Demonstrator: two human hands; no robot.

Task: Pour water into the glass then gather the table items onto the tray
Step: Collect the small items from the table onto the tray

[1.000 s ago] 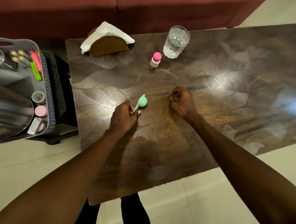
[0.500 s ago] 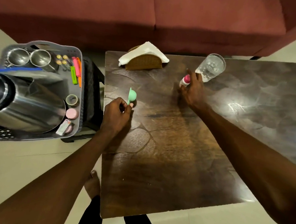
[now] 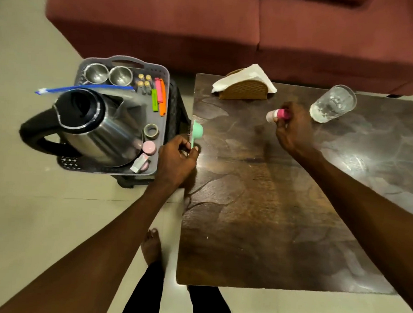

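A: How's the light?
B: Dim and warm indoors. Overhead light throws white glare on the glossy surface (image 3: 358, 162) at right, and a smaller glint near its left edge.
A: Shadows?
B: Soft ones under both arms.
A: Sharpness?
B: Slight motion blur overall; the sofa (image 3: 231, 26) is soft. Wide-angle bending curves the edges, stretching the forearms.
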